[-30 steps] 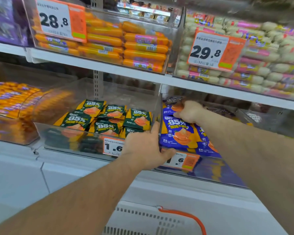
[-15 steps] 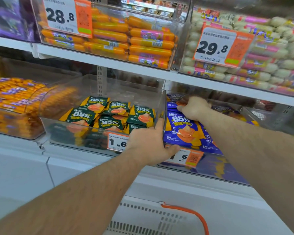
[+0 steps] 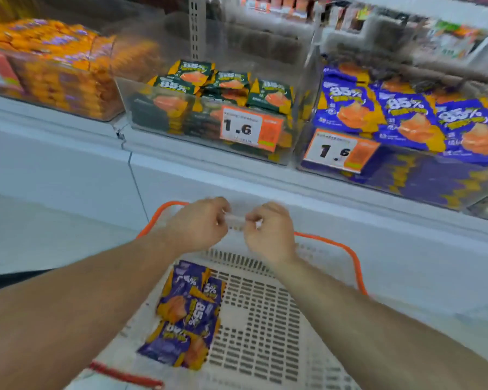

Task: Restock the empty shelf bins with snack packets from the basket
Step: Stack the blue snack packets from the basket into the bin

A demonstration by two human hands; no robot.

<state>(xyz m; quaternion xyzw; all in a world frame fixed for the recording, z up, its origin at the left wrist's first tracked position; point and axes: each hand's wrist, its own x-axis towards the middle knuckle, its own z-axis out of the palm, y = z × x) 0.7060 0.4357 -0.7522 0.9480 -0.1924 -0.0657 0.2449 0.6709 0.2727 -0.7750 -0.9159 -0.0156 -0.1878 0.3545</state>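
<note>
A white plastic basket with an orange rim stands below the shelf and holds several purple snack packets at its left side. My left hand and my right hand are side by side at the basket's far rim, fingers curled round a pale, blurred strip of that rim. On the shelf, a clear bin holds green packets behind a 1.6 price tag. The bin to its right holds purple packets like those in the basket.
A clear bin of orange packets stands at the left of the shelf. A white ledge runs under the bins, just beyond the basket. Darker goods sit blurred on the shelf behind.
Both hands have left the purple packets' bin and dropped to the basket's far rim. The view has tilted down, so the basket and its packets now show.
</note>
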